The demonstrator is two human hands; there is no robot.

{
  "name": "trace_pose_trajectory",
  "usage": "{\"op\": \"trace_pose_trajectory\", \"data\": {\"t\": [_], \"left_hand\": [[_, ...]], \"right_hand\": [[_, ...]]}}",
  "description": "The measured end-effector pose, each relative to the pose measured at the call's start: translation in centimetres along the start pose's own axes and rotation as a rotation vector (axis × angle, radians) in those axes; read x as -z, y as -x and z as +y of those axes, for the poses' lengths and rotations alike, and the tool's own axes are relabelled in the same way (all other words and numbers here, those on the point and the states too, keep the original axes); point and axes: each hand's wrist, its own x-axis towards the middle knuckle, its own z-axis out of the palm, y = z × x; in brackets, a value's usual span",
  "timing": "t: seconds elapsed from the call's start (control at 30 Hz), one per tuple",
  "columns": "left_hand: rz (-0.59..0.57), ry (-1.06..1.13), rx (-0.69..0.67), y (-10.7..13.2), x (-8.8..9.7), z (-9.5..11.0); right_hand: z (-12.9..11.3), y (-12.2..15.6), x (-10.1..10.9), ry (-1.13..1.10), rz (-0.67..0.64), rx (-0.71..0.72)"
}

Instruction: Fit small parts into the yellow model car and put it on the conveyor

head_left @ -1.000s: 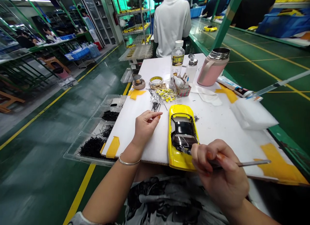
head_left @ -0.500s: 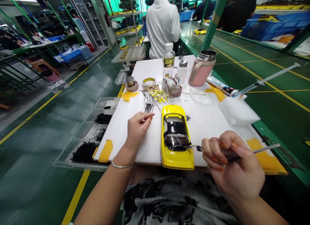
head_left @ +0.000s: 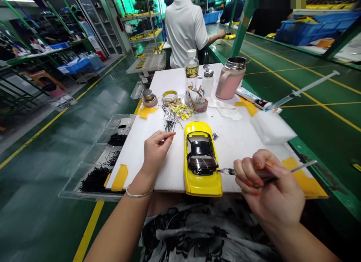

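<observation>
On the white board (head_left: pixel 169 171), a yellow toy car (head_left: pixel 201 148) lies lengthwise near-to-far between the left hand (head_left: pixel 156 151), pinched, contents unclear, and the right hand (head_left: pixel 269 187), grasping a syringe (head_left: pixel 228 171), tip beside the car's right edge.

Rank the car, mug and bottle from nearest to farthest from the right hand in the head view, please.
1. Car, left of the right hand.
2. Mug, beyond the car, to its right.
3. Bottle, left of the mug.
</observation>
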Motion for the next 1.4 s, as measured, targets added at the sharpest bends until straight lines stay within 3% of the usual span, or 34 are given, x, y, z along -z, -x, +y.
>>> {"op": "trace_pose_trajectory", "data": {"t": [0.3,0.43,0.6,0.67,0.83,0.93,1.2,1.4], "left_hand": [[0.005,0.002,0.003,0.0,0.0,0.0],[0.005,-0.003,0.009,0.0,0.0,0.0],[0.004,-0.012,0.019,0.0,0.2,0.0],[0.007,-0.016,0.022,-0.1,0.2,0.0],[0.006,-0.024,0.03,-0.1,0.3,-0.2],[0.01,-0.032,0.032,-0.1,0.3,-0.4],[0.027,-0.064,0.048,-0.1,0.5,-0.4],[0.046,-0.072,0.061,-0.1,0.7,-0.5]], "right_hand": [[-0.2,-0.5,0.1,0.042,-0.049,-0.016],[-0.6,-1.0,0.1,0.187,-0.194,-0.087],[-1.8,-1.8,0.2,0.503,-0.494,-0.234],[-2.8,-2.2,0.4,0.547,-0.532,-0.214],[-5.6,-3.7,1.4,0.392,-0.329,0.023],[-5.7,-4.7,2.2,0.205,-0.184,0.084],[-1.6,-6.0,4.1,-0.135,-0.045,0.012],[-0.9,-6.0,4.7,-0.21,-0.064,-0.033]]}}
